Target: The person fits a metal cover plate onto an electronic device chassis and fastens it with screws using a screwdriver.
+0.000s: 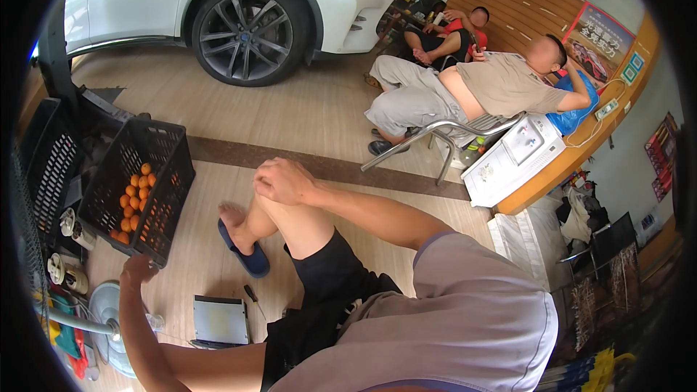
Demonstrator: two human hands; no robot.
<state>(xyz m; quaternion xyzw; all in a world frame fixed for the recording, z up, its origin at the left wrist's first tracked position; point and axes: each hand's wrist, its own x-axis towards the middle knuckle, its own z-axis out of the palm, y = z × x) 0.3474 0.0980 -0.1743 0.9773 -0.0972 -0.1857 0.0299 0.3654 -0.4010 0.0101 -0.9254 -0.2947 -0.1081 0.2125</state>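
Observation:
My right hand (pixel 282 181) rests on my bent right knee, its fingers curled over the kneecap. Lower on the left is my left hand (pixel 139 268), at the near corner of a black plastic crate (pixel 178 210). Its fingers are curled in, and what they hold, if anything, is too small to make out. Several oranges (pixel 136 199) lie inside the crate. On the floor between my legs are a silver-grey metal box (pixel 221 319) and a screwdriver (pixel 250 292). A blue slipper (pixel 250 258) is on my right foot.
A white car (pixel 138 0) stands beyond the crate. Two people sit at the upper right, one on a metal-framed chair (pixel 443 131) beside a white water dispenser (pixel 508 163). A fan base (pixel 109 319) and metal canisters (pixel 69 272) are at the lower left.

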